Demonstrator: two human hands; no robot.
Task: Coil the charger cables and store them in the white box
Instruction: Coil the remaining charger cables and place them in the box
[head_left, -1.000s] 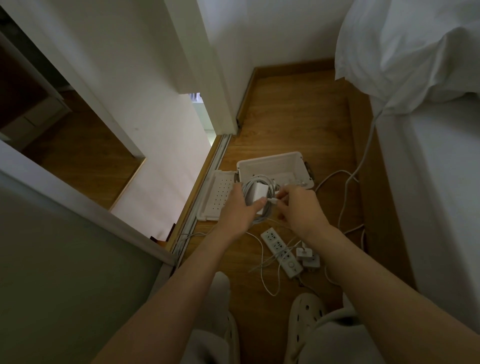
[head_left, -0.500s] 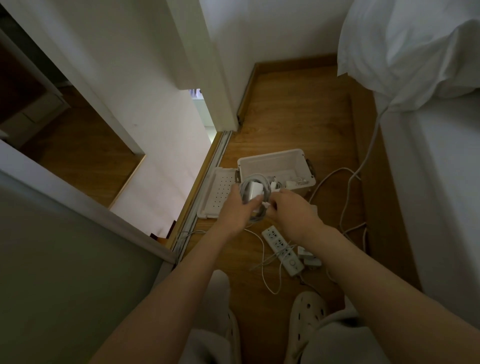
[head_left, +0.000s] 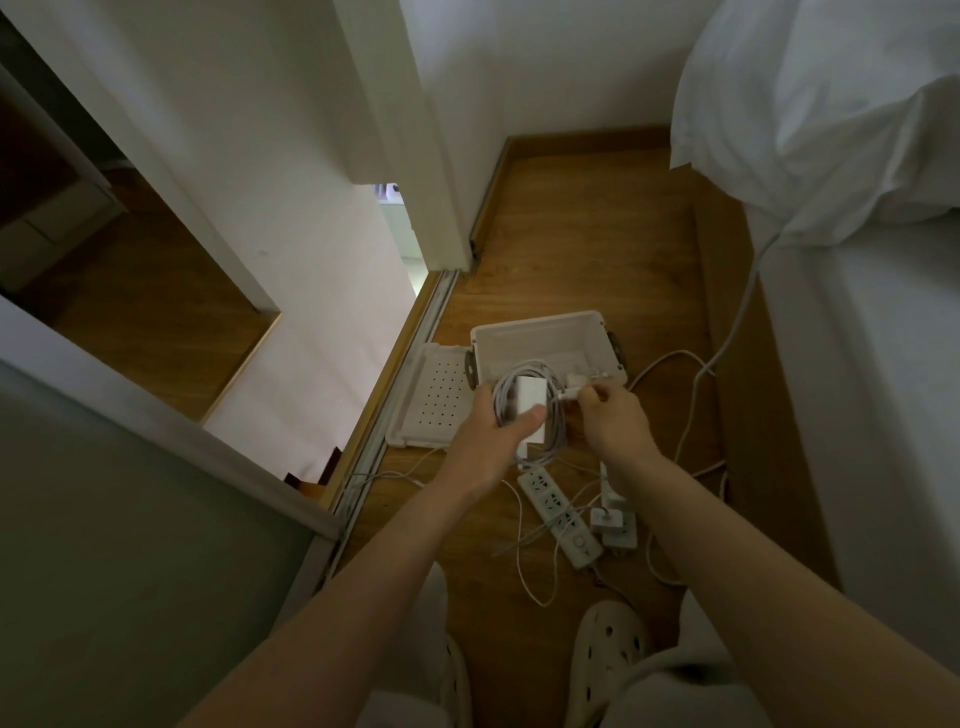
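Observation:
My left hand (head_left: 493, 441) grips a white charger brick with its cable coiled in loops around it (head_left: 530, 405), held just in front of the white box (head_left: 540, 332). My right hand (head_left: 615, 423) pinches the free plug end of that cable (head_left: 571, 393) beside the coil. The box stands open on the wooden floor with a few small white items inside. Its perforated lid (head_left: 434, 397) lies flat to the left of the box.
On the floor near my feet lie a white power strip (head_left: 561, 517), two small white adapters (head_left: 615, 525) and loose thin cables (head_left: 530, 561). Another cable (head_left: 727, 338) runs up to the bed (head_left: 857, 364) on the right. A sliding-door track (head_left: 410, 374) runs along the left.
Both hands have shifted slightly with the coil. The right hand, close against the coil half a second ago, has drawn the plug end out to the right.

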